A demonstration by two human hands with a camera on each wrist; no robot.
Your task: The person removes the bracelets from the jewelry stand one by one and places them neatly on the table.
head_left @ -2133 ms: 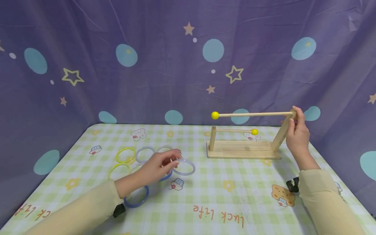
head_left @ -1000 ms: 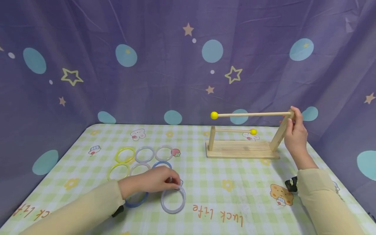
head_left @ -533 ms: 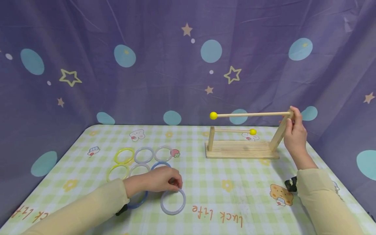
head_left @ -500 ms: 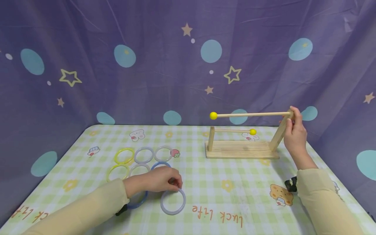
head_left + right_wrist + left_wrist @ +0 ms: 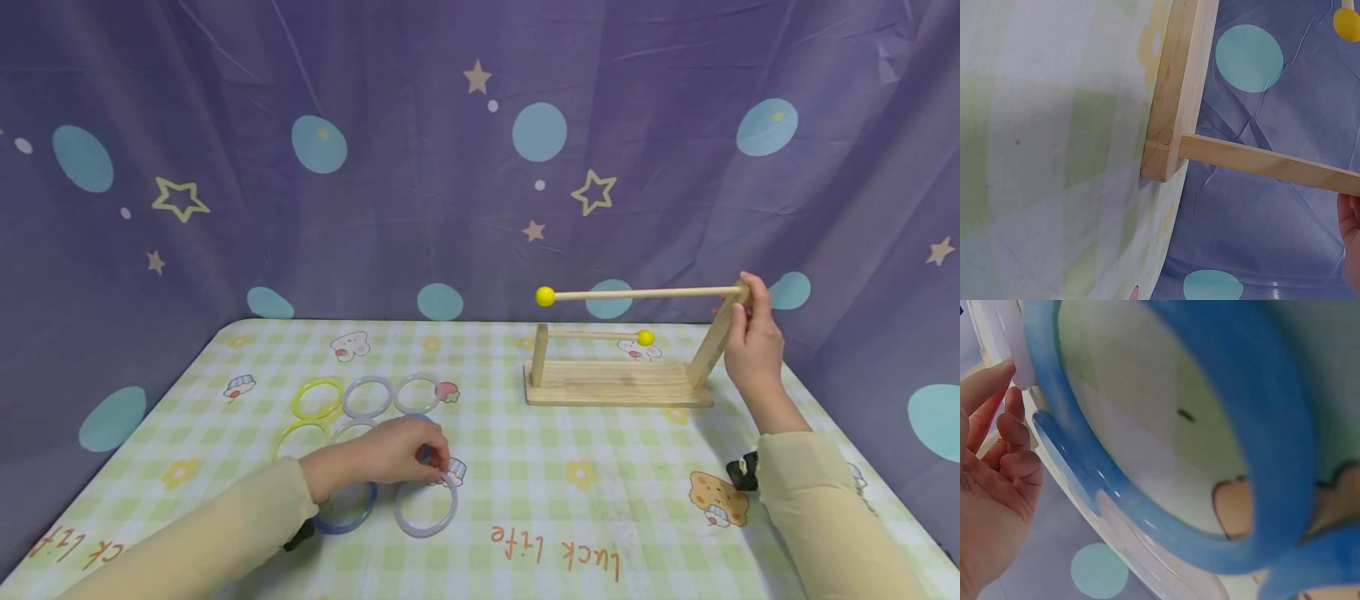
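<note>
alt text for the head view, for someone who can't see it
A person's left hand pinches a pale ring lying on a checked tablecloth, beside other rings. Their right hand grips the tall post of a wooden stand with two yellow-tipped rods.

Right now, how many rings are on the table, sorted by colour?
Yellow rings: 2
Blue rings: 2, one mostly hidden under the left hand
Pale translucent rings: 4, one with that hand's fingertips on its rim
Total: 8
</note>
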